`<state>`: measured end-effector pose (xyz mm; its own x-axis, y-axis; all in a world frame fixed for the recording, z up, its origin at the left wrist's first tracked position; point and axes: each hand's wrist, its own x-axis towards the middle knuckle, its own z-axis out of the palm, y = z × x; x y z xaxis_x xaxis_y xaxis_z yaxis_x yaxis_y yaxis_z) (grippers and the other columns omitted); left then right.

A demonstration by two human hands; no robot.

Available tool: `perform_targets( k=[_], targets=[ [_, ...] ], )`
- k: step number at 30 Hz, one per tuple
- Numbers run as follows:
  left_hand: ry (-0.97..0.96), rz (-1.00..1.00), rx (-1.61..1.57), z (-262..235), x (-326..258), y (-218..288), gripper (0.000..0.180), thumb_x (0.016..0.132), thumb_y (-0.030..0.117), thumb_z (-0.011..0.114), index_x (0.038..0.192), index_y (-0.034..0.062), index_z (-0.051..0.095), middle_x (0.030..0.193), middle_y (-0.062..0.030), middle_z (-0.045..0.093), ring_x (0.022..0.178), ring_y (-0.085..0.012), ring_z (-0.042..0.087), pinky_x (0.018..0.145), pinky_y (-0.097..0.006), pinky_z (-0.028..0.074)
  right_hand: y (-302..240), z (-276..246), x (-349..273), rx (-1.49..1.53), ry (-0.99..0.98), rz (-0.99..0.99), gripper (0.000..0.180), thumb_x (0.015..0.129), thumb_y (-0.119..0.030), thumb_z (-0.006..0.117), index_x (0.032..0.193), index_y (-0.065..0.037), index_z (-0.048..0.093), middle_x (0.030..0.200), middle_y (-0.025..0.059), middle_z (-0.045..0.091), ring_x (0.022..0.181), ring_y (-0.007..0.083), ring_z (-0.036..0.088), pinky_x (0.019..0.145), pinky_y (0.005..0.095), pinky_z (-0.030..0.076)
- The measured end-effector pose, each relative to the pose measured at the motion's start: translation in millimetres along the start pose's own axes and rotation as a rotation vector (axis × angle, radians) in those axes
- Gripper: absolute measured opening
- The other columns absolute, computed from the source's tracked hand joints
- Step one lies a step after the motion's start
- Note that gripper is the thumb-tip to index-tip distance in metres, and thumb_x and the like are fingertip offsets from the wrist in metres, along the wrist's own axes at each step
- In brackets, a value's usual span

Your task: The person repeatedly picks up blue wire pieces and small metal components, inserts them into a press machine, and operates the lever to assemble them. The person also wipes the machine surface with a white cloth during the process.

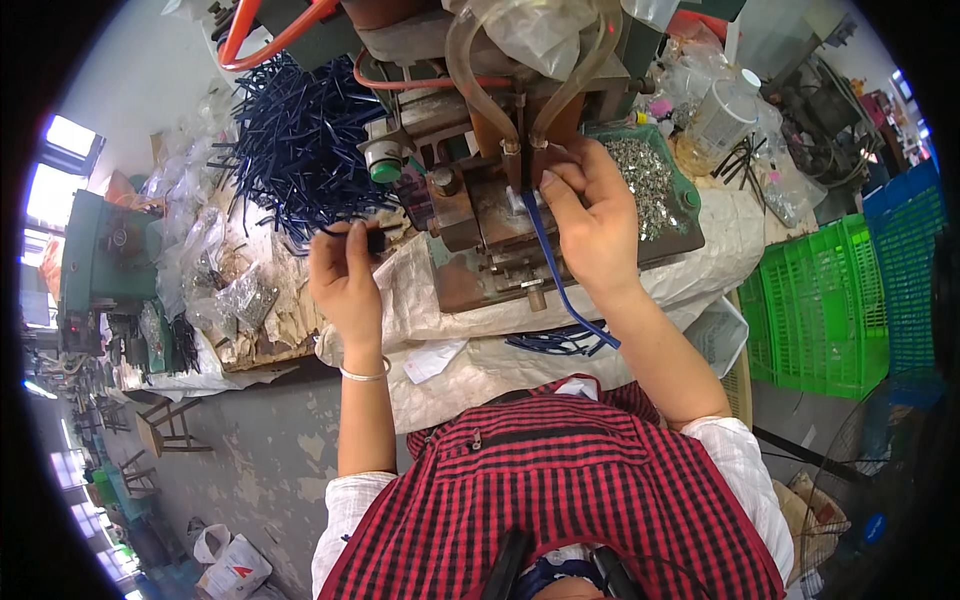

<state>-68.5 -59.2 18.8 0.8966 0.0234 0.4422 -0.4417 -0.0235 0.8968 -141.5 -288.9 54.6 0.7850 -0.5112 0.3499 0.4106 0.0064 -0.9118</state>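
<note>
My right hand [598, 222] is at the machine's tool head [513, 165], thumb and fingers pinched at the upper end of a long blue strip [551, 262]; the exact contact is partly hidden. The strip runs from the metal die block [490, 212] down past my wrist, its lower end curving right. My left hand [345, 285] is at the near edge of a heap of dark blue strips [300, 140]. Its thumb and fingers are closed on a dark strip [334, 233], most of which the fingers hide.
Right of the die, a tray [685, 235] holds many small shiny metal pieces [640, 185]. More blue strips [562, 341] lie on the cloth before me. A clear plastic jar [718, 120], green crates [815, 310] and a green-buttoned switch [384, 165] stand around the machine.
</note>
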Motion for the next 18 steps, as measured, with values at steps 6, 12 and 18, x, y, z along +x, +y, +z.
perform_targets(
  k=[6, 12, 18],
  targets=[
    [-0.149, 0.643, 0.051, 22, 2, 87, 0.015, 0.088, -0.010, 0.069, 0.100, -0.0022, 0.064, 0.096, -0.0220, 0.073, 0.086, -0.0288, 0.073, 0.081, -0.038, 0.061, -17, 11, -1, -0.077, -0.029, 0.069, 0.041, 0.093, -0.001, 0.059, 0.133, 0.005, 0.051, 0.099, 0.0120, 0.073, 0.089, 0.0140, 0.067, 0.083, 0.0278, 0.051],
    [-0.515, 0.989, 0.337, 66, -14, 86, 0.021, 0.073, 0.005, 0.081, 0.092, 0.0053, 0.071, 0.101, -0.0149, 0.074, 0.063, -0.0168, 0.064, 0.053, -0.027, 0.049, -25, -42, 11, -0.601, -0.179, -0.184, 0.040, 0.084, -0.003, 0.062, 0.124, -0.002, 0.067, 0.124, 0.0222, 0.068, 0.120, 0.0389, 0.063, 0.106, 0.0446, 0.048],
    [-0.476, 1.128, 0.356, 85, -13, 63, 0.025, 0.073, 0.009, 0.086, 0.092, 0.0079, 0.070, 0.099, -0.0113, 0.074, 0.054, -0.0120, 0.059, 0.046, -0.025, 0.044, 52, -141, 2, -1.311, 0.056, -0.235, 0.021, 0.082, -0.017, 0.077, 0.100, -0.008, 0.074, 0.128, 0.0193, 0.064, 0.133, 0.0407, 0.052, 0.105, 0.0512, 0.045]
  ],
)
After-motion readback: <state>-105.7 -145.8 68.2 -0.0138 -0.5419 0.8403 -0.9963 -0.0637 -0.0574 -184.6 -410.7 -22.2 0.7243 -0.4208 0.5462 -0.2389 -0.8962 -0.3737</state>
